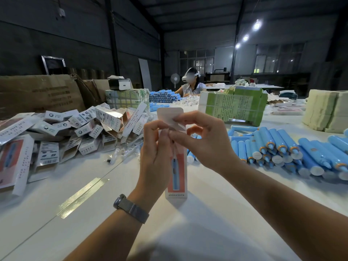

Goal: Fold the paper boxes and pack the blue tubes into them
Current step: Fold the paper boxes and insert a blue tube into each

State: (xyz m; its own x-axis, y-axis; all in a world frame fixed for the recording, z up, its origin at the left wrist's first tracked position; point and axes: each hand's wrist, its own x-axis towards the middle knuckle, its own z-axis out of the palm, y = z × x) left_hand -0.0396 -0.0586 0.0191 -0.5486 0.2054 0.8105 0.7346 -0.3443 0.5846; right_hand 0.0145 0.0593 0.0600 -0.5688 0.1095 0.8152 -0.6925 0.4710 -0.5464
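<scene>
Closing the top of 1 paper box [177, 166], judging by the raised flap: folding step, near its end for this piece. Held upright above the middle of the table [188, 232], well in from the near edge, printed face toward the camera, with a blue tube pictured on it. Cannot tell whether a real tube sits inside.

Left hand [155, 157] wrapped round the upper part of the box, fingers curled, thumb [165, 137] pressed against the top edge. Right hand [205, 140] reaching in from the right, thumb and forefinger pinching the white top flap [169, 114], which stands up above the box mouth; other fingers loosely curled behind. Tips of both hands touching or nearly so at the fold line.

Next move, as a guess: bending the flap down over the mouth and tucking its tongue in, with the left grip steady so the walls stay square. Too hard a squeeze likely to crush the thin card.

Loose blue tubes [278, 147] stacked toward the right edge of the table, well apart from the hands. Heap of boxes [79, 129] toward the left edge. Wristband [131, 208] on the left wrist. Another person [192, 85] seated at the far edge.
</scene>
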